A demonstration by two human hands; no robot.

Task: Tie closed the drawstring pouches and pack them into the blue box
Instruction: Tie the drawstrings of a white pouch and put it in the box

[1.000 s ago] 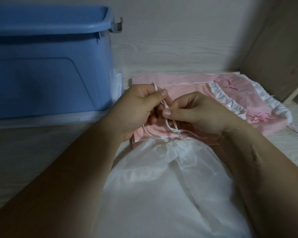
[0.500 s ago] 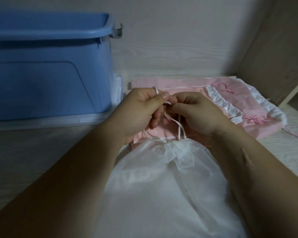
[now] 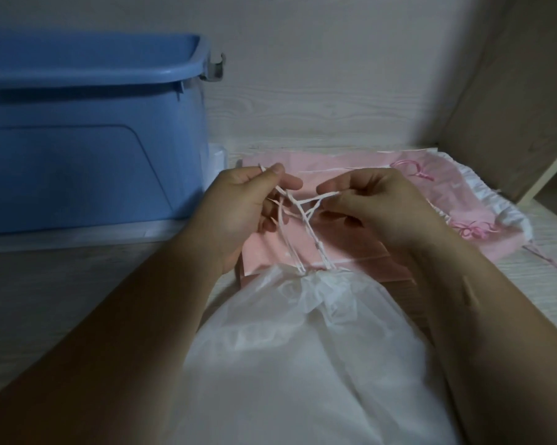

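Note:
A sheer white drawstring pouch lies in front of me, its gathered neck pointing away. Its white drawstrings rise from the neck and cross between my hands. My left hand pinches one string end between thumb and forefinger. My right hand pinches the other end, pulled to the right. The blue box stands open at the back left. Pink pouches with white ruffles and pink ribbon bows lie behind my hands, to the right.
A pale wooden tabletop carries everything. A wood-grain wall rises behind, and a brown panel closes the right side. The box has a grey clip at its rim.
My hands have moved apart, and the strings now stretch out crossed between them. Before, both hands were close together above the pouch's neck.

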